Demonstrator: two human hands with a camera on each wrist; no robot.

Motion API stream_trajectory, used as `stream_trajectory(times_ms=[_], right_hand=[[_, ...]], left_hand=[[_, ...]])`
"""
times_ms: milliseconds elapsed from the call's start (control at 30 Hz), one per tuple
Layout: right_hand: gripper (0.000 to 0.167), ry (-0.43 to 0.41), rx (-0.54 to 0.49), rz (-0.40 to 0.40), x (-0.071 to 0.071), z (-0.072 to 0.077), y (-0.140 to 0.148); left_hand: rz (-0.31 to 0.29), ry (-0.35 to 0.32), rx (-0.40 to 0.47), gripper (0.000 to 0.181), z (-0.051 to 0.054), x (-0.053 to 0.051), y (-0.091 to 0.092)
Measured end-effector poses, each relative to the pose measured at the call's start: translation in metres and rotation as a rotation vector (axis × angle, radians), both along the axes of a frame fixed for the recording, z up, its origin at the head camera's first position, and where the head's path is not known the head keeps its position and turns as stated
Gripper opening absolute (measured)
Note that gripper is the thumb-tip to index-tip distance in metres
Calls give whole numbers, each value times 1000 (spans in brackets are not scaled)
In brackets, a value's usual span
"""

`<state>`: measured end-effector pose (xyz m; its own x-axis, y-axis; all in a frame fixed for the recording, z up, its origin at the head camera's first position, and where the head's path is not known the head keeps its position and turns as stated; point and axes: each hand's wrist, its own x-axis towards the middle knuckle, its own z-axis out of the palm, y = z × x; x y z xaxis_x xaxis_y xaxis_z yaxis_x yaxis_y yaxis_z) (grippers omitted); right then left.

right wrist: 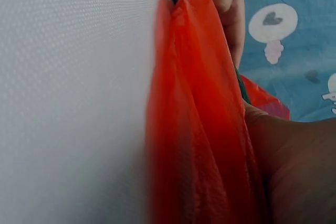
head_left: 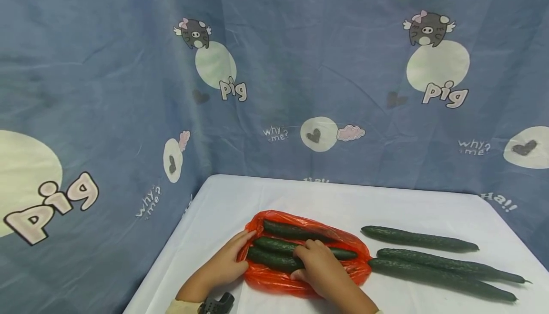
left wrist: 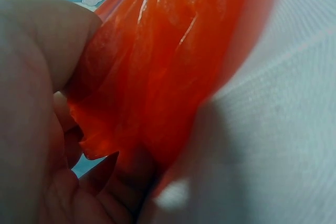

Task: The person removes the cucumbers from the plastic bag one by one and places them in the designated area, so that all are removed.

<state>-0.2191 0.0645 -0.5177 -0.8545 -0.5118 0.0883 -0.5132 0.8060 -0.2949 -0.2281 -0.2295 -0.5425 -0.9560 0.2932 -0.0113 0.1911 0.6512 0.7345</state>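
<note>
A red plastic bag (head_left: 296, 289) lies spread on the white table with three dark green cucumbers in its opening. My left hand (head_left: 225, 264) holds the bag's left edge; in the left wrist view, thumb and fingers pinch the thin red plastic (left wrist: 152, 77). Over the bag, my right hand (head_left: 319, 266) grips the right end of the front cucumber (head_left: 272, 260), its fingers also lying across the middle cucumber (head_left: 274, 244). The back cucumber (head_left: 291, 231) rests along the bag's far side. In the right wrist view, red plastic (right wrist: 205, 77) hides most of the right hand's fingers.
To the right of the bag lie three more cucumbers: one farther back (head_left: 420, 239), and two side by side, a middle one (head_left: 450, 263) and a front one (head_left: 442, 279) whose left end meets the bag. A blue printed curtain (head_left: 274, 56) hangs behind and left of the white table (head_left: 240, 192).
</note>
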Motion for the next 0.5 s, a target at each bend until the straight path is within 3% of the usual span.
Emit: stream_trajectory(times_ms=[500], right_hand=[[46,60,15,23,0,4,4]], left_hand=[[5,-23,7,85,1,-1,2]])
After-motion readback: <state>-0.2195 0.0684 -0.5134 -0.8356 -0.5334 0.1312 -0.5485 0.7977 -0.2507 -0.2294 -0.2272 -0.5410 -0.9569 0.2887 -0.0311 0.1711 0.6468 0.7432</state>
